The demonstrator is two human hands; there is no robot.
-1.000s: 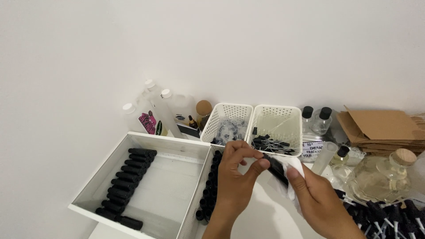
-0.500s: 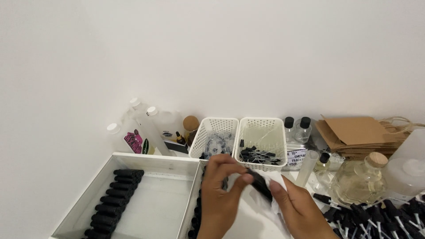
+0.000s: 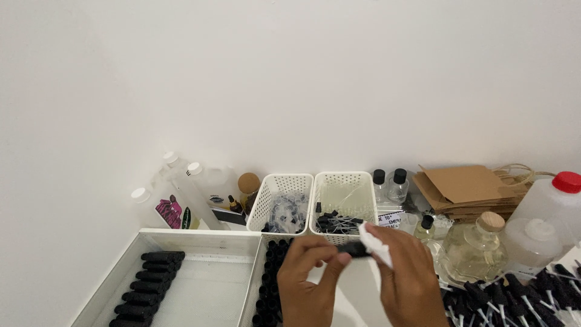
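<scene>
White wall, cluttered white table (image 3: 357, 290) (2 hands busy)
Left hand (image 3: 308, 278) pinched a small black bottle (image 3: 352, 248) — right hand (image 3: 405, 278) clamped a white cloth (image 3: 375, 243) round it.

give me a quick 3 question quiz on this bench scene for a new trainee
1. True or false: the left hand and right hand both grip the small black bottle.
2. What is wrapped round the bottle's right end? A) white tissue B) brown card C) a cork stopper
3. Fill in: the black bottles in the white tray lie in a ____ along its left side.

Key
1. True: the left fingers pinch its left end, the right hand holds the other end.
2. A
3. Row: the row of black bottles runs front to back.
</scene>
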